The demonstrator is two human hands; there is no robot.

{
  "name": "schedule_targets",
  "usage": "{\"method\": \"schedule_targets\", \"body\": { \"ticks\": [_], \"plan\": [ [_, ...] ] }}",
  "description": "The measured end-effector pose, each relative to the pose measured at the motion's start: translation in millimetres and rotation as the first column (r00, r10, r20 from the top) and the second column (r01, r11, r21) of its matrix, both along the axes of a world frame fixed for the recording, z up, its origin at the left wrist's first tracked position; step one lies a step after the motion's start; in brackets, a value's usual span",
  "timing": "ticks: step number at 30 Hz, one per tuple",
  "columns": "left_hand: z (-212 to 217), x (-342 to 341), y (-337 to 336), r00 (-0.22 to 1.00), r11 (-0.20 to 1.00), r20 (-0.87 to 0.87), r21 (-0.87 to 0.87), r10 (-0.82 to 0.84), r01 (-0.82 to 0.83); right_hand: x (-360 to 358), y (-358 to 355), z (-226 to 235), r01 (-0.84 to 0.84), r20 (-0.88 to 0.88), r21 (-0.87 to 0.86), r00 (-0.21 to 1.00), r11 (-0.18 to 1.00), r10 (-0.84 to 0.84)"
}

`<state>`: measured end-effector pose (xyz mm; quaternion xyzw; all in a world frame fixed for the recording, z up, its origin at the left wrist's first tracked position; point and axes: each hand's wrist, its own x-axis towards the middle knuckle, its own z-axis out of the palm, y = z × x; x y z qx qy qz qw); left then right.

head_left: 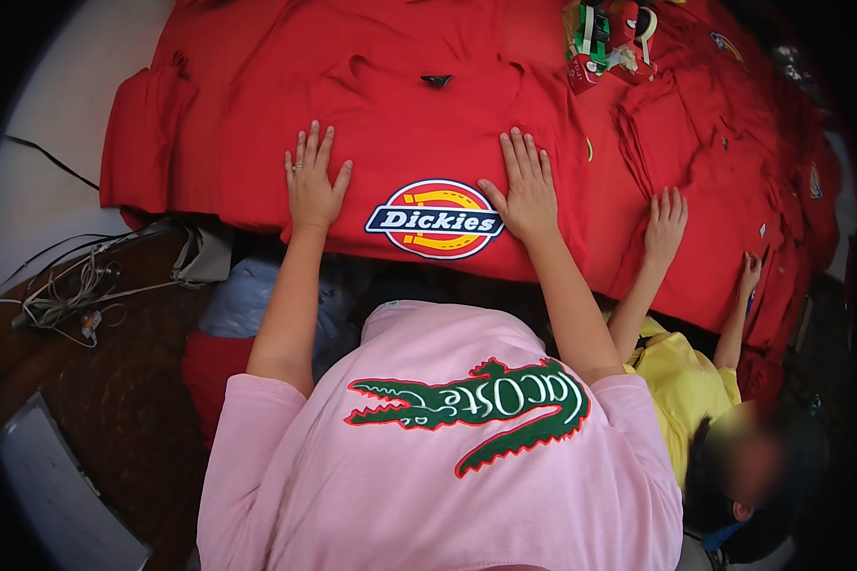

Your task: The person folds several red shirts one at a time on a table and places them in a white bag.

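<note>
Left hand [316, 190] and right hand [528, 195], fingers extended and gripping nothing, lie flat on a red shirt [419, 128].

Before you, a red T-shirt [419, 133] lies spread out, neckline at the far side, oval chest emblem [434, 221] facing up.

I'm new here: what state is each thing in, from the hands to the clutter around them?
Left hand: open, palm down on the shirt
Right hand: open, palm down on the shirt
Shirt: red, spread out, lightly creased
Badge: face up
Other shirts: piled, rumpled
Co-worker's left hand: resting on red cloth
Cables: loosely tangled
Plastic bag: crumpled
</note>
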<state>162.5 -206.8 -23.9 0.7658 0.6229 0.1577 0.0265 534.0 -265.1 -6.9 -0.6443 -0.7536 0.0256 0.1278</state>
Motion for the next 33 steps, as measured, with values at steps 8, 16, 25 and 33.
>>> {"method": "schedule_targets", "body": {
  "ticks": [8, 16, 25, 33],
  "plan": [
    [-8.2, -2.4, -0.9, 0.996, 0.998, 0.075, 0.050, 0.041, -0.044, 35.7, -3.1, 8.4, 0.234, 0.015, 0.066, 0.972, 0.970, -0.236],
    [-8.4, -2.2, -0.4, 0.995, 0.997, 0.089, 0.065, 0.041, -0.047, 98.1, -57.9, -16.9, 0.303, -0.271, 0.109, 0.925, 0.947, -0.265],
    [-9.4, -2.1, -0.7, 0.997, 0.997, 0.059, 0.065, 0.041, -0.045, 123.2, -27.1, -20.0, 0.368, -0.341, 0.219, 0.897, 0.904, -0.283],
    [-7.7, -1.0, 0.0, 0.998, 0.997, 0.028, 0.046, 0.058, -0.059, 130.8, -15.0, -22.6, 0.456, -0.252, 0.211, 0.880, 0.865, -0.403]
  ]
}}
